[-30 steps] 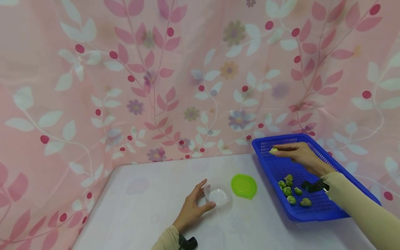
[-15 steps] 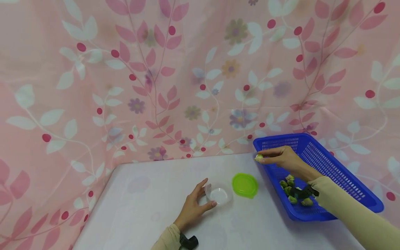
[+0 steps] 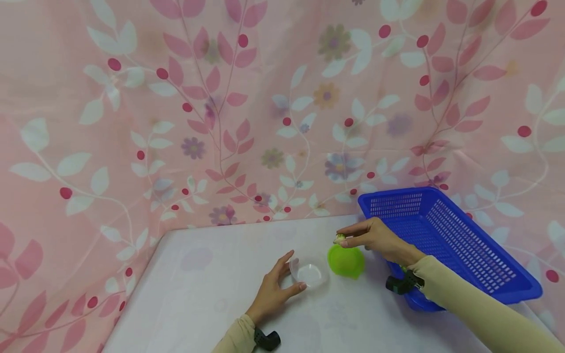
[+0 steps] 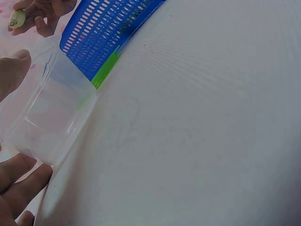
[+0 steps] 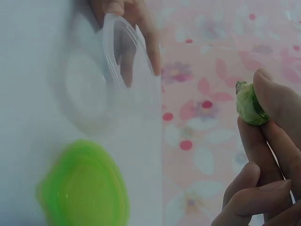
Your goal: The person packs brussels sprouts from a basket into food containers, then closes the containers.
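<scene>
A Brussels sprout (image 3: 339, 238) is pinched between the thumb and fingertips of my right hand (image 3: 380, 241), above the far edge of the green lid (image 3: 346, 263). In the right wrist view the sprout (image 5: 250, 107) shows its pale cut end. My left hand (image 3: 272, 290) holds a small clear plastic container (image 3: 311, 276) from its left side, thumb on the near side and fingers on the far side. In the left wrist view the container's wall (image 4: 51, 108) stands between thumb and fingers. The head view shows no sprout inside it.
A blue perforated basket (image 3: 446, 235) stands on the right of the white table (image 3: 198, 279). My right wrist and forearm cover most of the sprouts in it. Behind the table hangs a pink floral cloth (image 3: 247, 122).
My right hand has carried the Brussels sprout leftward out from over the basket to above the green lid. The left hand stays at the container.
</scene>
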`<act>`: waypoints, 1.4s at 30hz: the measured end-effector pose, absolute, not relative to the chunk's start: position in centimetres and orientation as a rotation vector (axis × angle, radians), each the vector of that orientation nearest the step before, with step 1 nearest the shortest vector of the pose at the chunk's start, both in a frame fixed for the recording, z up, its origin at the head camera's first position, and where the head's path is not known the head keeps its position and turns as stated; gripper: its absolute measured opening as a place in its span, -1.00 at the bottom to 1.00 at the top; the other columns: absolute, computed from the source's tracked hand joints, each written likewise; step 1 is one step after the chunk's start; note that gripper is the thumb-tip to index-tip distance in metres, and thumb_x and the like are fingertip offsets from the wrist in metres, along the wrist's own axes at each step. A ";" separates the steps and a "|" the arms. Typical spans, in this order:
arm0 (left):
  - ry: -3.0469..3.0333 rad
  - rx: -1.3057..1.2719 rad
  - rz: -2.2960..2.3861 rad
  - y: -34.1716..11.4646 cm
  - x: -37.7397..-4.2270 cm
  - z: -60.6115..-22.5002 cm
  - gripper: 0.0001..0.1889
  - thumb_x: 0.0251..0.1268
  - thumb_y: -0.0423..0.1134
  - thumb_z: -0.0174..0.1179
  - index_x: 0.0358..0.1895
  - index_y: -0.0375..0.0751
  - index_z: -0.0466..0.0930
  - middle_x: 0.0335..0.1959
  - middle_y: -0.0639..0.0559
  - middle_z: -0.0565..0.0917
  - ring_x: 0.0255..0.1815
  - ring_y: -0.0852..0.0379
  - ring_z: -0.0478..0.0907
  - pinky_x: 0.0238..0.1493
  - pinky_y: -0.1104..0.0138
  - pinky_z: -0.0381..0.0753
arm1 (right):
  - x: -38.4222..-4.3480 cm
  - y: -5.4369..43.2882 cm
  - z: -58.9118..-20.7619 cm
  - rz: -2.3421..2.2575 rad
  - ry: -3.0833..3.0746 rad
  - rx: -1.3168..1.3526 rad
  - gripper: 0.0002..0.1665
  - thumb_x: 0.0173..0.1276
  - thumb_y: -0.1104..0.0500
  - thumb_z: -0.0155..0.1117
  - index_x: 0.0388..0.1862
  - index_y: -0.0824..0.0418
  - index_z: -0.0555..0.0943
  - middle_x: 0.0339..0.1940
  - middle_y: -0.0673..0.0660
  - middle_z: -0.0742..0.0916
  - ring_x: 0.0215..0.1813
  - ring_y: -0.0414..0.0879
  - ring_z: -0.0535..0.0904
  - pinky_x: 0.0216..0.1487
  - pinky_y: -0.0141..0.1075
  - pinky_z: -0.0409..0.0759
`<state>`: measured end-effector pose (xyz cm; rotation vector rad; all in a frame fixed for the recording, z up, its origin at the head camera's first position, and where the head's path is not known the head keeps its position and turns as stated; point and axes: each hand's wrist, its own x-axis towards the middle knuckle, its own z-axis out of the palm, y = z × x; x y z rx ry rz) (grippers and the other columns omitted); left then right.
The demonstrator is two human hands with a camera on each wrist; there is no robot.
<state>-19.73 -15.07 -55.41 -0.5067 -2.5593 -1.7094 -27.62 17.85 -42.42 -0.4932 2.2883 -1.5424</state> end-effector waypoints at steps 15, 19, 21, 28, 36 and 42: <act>-2.576 -0.516 -1.689 -14.9 -19.6 -55.5 -0.06 0.31 0.03 0.52 0.67 0.32 0.15 0.50 -0.10 0.56 0.47 -0.05 0.57 0.50 -0.11 0.44 | -26.3 13.1 -43.6 -1.514 2.185 -0.466 -0.52 0.31 0.01 0.61 0.17 0.15 0.81 -0.01 0.06 0.88 -0.08 -0.07 0.66 -0.37 -0.32 0.26; -2.581 -0.521 -1.684 -15.0 -19.7 -55.3 -0.05 0.33 0.03 0.51 0.69 0.18 0.16 0.51 -0.12 0.56 0.47 -0.08 0.57 0.50 -0.13 0.44 | -26.2 12.5 -43.5 -1.527 2.187 -0.437 -0.54 0.30 -0.01 0.62 0.14 0.09 0.83 -0.01 0.07 0.88 -0.04 -0.03 0.70 -0.35 -0.31 0.26; -2.579 -0.530 -1.683 -15.0 -19.8 -55.2 -0.05 0.34 0.03 0.50 0.70 0.07 0.15 0.50 -0.14 0.56 0.47 -0.10 0.57 0.50 -0.14 0.43 | -26.2 12.3 -43.5 -1.541 2.177 -0.408 -0.54 0.29 -0.01 0.63 0.14 0.07 0.83 0.00 0.07 0.87 0.01 -0.02 0.69 -0.28 -0.28 0.31; -2.568 -0.541 -1.680 -15.3 -20.0 -55.4 -0.06 0.34 0.02 0.50 0.70 0.07 0.16 0.49 -0.12 0.57 0.47 -0.08 0.57 0.52 -0.12 0.42 | -25.7 11.5 -43.5 -1.568 2.170 -0.367 -0.47 0.32 -0.03 0.61 0.22 0.12 0.79 0.16 0.09 0.82 0.17 -0.01 0.66 0.13 0.06 0.52; -2.553 -0.553 -1.696 -15.4 -20.0 -55.3 -0.05 0.35 0.00 0.50 0.70 0.00 0.16 0.48 -0.13 0.57 0.47 -0.10 0.57 0.52 -0.18 0.39 | -24.9 10.4 -43.8 -1.616 2.154 -0.328 -0.48 0.33 0.00 0.60 0.22 0.13 0.78 0.13 0.09 0.84 0.22 0.02 0.66 0.21 0.21 0.51; -2.541 -0.561 -1.705 -15.4 -20.1 -55.6 -0.05 0.33 0.00 0.51 0.70 0.00 0.17 0.49 -0.12 0.57 0.46 -0.09 0.58 0.51 -0.17 0.41 | -24.2 9.7 -44.6 -1.690 2.131 -0.353 -0.49 0.33 0.06 0.61 0.22 0.17 0.78 0.19 0.15 0.82 0.19 -0.03 0.72 0.40 0.14 0.55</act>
